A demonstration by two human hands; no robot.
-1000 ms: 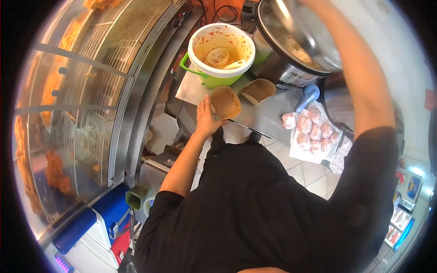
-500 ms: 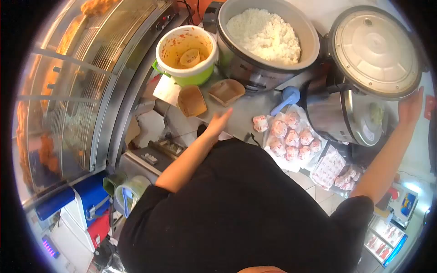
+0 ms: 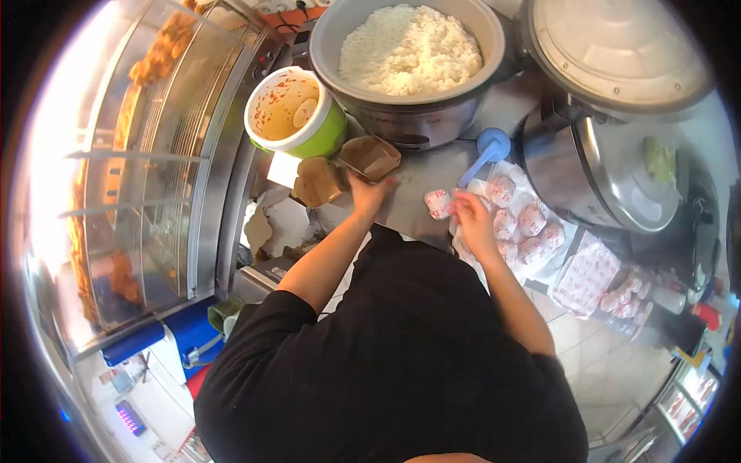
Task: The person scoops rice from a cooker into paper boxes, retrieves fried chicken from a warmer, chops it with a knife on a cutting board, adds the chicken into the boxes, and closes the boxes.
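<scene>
My left hand (image 3: 370, 193) is at the front edge of an open brown paper box (image 3: 370, 159), its fingers partly hidden under the box. A second brown box (image 3: 318, 182) stands just to the left. My right hand (image 3: 472, 216) has its fingers closed on the edge of a wrapped ball (image 3: 438, 204) with red print. Several similar wrapped balls (image 3: 532, 219) lie on white paper to the right of that hand. Behind the hands, the blue scoop (image 3: 492, 147) rests on the metal counter. White rice (image 3: 409, 50) fills the open cooker (image 3: 417, 123).
A green and white bucket (image 3: 328, 127) stands left of the rice cooker. At the right are a raised lid (image 3: 617, 46) and a second, closed cooker (image 3: 567, 174). The glass display case (image 3: 166, 162) with fried food lines the left side. Printed wrappers (image 3: 584, 276) lie at the right.
The cooker lid has swung open, uncovering the rice. My right hand has left the lid and come down to the wrapped ball. My left hand has moved to the right-hand box.
</scene>
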